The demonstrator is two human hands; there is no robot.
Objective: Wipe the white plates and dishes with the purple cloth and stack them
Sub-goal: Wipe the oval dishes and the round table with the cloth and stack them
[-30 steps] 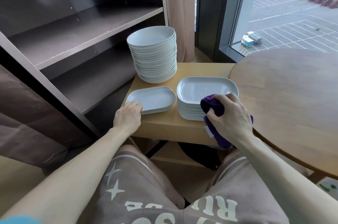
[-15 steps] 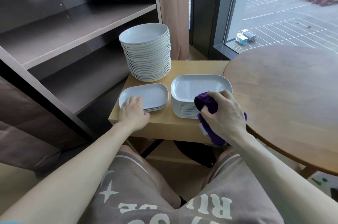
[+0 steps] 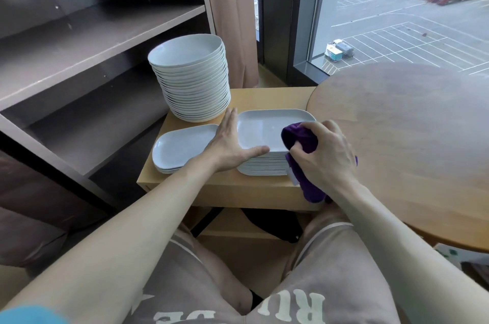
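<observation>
A tall stack of white rectangular dishes (image 3: 260, 130) stands on the small wooden table (image 3: 238, 186). To its left lies a low stack of similar dishes (image 3: 180, 147). Behind them rises a tall stack of round white plates (image 3: 190, 77). My left hand (image 3: 230, 143) lies flat with straight fingers along the left edge of the tall rectangular stack, its thumb on the near rim. My right hand (image 3: 322, 157) grips the bunched purple cloth (image 3: 301, 138) at the right near corner of the top dish; the cloth's tail hangs below the hand.
A dark empty shelf unit (image 3: 92, 40) stands to the left. A round wooden table (image 3: 410, 138) adjoins on the right. A curtain (image 3: 232, 19) and a window (image 3: 397, 11) are behind. My knees in beige shorts are below the small table.
My left hand left the low stack on the left and moved right to the edge of the tall rectangular stack, fingers now straight. My right hand with the cloth stayed at that stack.
</observation>
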